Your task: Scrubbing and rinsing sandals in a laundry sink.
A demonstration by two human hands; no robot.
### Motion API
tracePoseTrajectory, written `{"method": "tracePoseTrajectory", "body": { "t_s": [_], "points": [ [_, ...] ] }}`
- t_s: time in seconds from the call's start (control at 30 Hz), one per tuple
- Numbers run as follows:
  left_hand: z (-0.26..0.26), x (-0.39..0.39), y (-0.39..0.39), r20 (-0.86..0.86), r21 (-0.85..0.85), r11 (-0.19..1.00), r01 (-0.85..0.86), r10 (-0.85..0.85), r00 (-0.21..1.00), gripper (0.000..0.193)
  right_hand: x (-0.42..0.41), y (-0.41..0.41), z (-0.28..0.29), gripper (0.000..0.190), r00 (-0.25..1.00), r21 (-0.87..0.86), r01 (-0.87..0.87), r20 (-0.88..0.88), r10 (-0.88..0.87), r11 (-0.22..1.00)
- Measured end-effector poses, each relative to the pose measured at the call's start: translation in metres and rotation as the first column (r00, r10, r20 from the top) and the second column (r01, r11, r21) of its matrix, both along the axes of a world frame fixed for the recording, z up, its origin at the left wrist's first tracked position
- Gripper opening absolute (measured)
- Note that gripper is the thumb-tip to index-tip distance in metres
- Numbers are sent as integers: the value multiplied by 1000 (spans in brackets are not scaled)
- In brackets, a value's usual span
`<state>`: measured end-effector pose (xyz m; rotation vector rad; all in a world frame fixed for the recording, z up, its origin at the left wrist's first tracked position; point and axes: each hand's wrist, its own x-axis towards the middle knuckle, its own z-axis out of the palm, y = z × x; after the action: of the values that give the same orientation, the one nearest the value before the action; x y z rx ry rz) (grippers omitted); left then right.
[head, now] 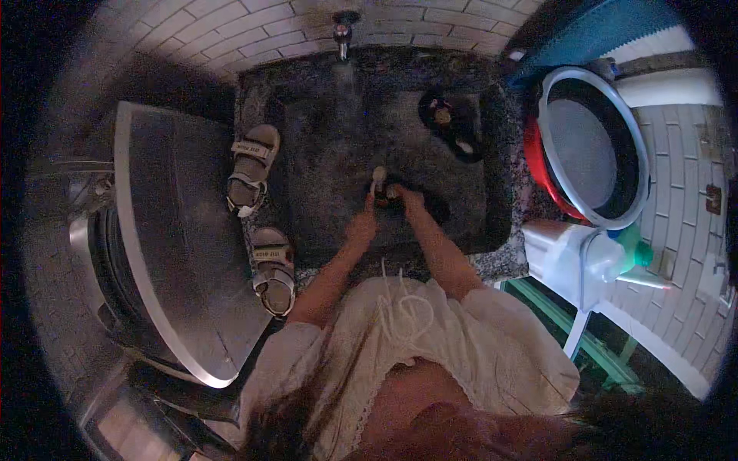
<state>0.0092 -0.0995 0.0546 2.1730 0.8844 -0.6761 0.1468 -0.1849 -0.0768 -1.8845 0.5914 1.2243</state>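
Note:
Both of my hands are low over the middle of a dark stone sink. My left hand is closed on a small pale-ended tool, perhaps a brush; the dim picture does not settle its kind. Close beside it, my right hand grips a dark item, seemingly a sandal, mostly lost in shadow. A black sandal lies in the sink's upper right part. Two light strapped sandals rest along the left stone rim.
A metal tap projects from the tiled wall above the sink. To the right stand a pale-rimmed tub, a red basin, a whitish plastic container and a green bottle. A pale-edged panel borders the left side.

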Motion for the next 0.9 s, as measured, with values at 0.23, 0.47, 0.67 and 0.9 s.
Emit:
{"method": "tracePoseTrajectory", "body": {
  "t_s": [0.23, 0.47, 0.67, 0.9],
  "points": [
    [16, 0, -15, 148, 178, 969, 170, -197, 969, 69, -7, -16, -16, 54, 989, 56, 144, -53, -141, 988],
    [51, 20, -14, -41, 35, 977, 211, -209, 977, 74, -10, -9, -28, 47, 942, 150, 334, -85, -324, 931],
    [26, 4, -17, 32, 56, 982, 178, -180, 983, 71, 1, -11, -35, 42, 889, 225, 458, -142, -436, 860],
    [2, -2, 4, 21, 196, 971, 137, -143, 989, 63, -4, 9, -37, 38, 790, 308, 614, -227, -570, 727]
  ]
}}
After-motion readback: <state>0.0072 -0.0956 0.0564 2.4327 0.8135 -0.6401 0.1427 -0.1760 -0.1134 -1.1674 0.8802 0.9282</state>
